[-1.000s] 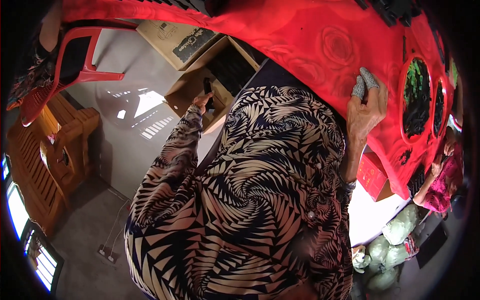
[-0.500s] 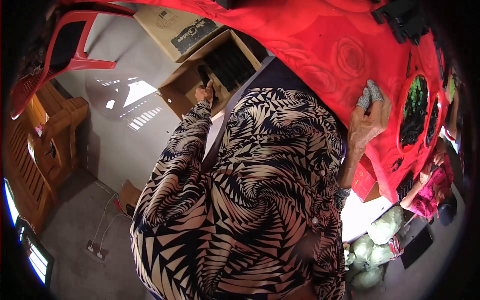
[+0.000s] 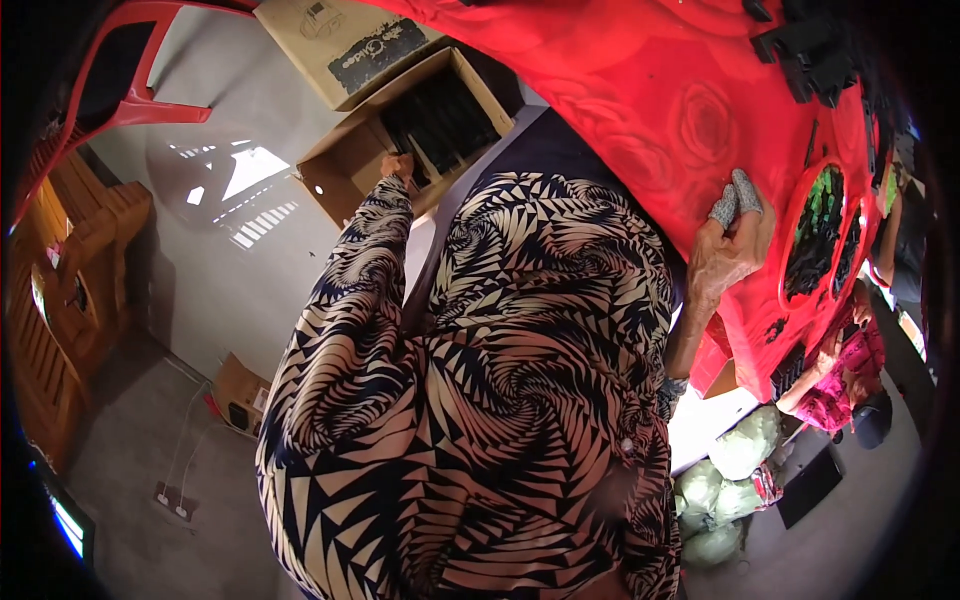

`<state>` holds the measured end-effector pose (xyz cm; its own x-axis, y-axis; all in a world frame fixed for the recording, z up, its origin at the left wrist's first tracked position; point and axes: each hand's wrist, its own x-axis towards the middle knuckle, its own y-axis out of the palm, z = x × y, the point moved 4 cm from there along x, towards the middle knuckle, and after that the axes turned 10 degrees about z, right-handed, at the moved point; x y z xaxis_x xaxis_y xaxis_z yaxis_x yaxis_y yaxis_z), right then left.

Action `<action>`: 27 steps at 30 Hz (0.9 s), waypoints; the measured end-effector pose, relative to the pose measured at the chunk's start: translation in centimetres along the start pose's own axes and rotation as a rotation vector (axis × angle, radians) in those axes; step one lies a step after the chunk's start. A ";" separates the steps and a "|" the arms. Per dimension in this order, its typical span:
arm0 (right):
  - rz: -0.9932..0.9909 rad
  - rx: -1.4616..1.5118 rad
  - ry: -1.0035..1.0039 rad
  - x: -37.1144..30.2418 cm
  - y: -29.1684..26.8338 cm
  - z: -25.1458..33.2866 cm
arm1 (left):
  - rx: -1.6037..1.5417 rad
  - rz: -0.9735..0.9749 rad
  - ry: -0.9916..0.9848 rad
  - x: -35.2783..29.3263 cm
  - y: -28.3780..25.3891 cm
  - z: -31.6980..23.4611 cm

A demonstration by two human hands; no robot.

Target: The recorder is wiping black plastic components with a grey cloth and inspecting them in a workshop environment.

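Note:
My left hand (image 3: 398, 168) reaches into an open cardboard box (image 3: 328, 172), its fingers curled at the near left end of a row of dark strips. A long black piece (image 3: 398, 132) lies along that row and appears to be in its grasp, though the fingertips are partly hidden. On the red rose-patterned tablecloth (image 3: 640, 110) rests my right hand (image 3: 735, 240). Grey covers sit on two of its digits, which are bent and pressed close together, with nothing visible between them.
A closed carton (image 3: 350, 50) adjoins the box. Oval red-rimmed baskets (image 3: 785, 270) hold black and green pieces, with black parts (image 3: 810, 50) beyond. Pale bags (image 3: 745, 445) sit on the floor at right, near another person in pink (image 3: 850, 370). A red chair (image 3: 140, 108) stands left.
My left hand has brought the black piece against the row inside the box, moving slightly nearer me. My right hand stays on the tablecloth. The view has shifted a little.

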<state>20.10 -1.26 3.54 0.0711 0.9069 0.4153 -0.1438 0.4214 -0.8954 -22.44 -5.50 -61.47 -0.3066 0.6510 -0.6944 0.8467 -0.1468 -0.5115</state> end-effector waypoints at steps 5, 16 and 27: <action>-0.005 0.019 -0.011 0.1 0.1 0.3 | -0.449 0.128 0.094 3.5 -0.9 4.1; 0.022 0.091 -0.008 0.2 0.6 0.4 | -0.648 0.493 -0.136 -5.8 -2.0 -3.7; -0.070 0.113 -0.023 0.3 -0.4 1.1 | -0.023 0.543 0.441 -6.2 -9.2 -3.9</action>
<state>19.09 -1.11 4.20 0.0619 0.8748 0.4806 -0.2495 0.4798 -0.8412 -26.66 -5.29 -50.46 0.3633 0.7320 -0.5763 0.8406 -0.5243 -0.1359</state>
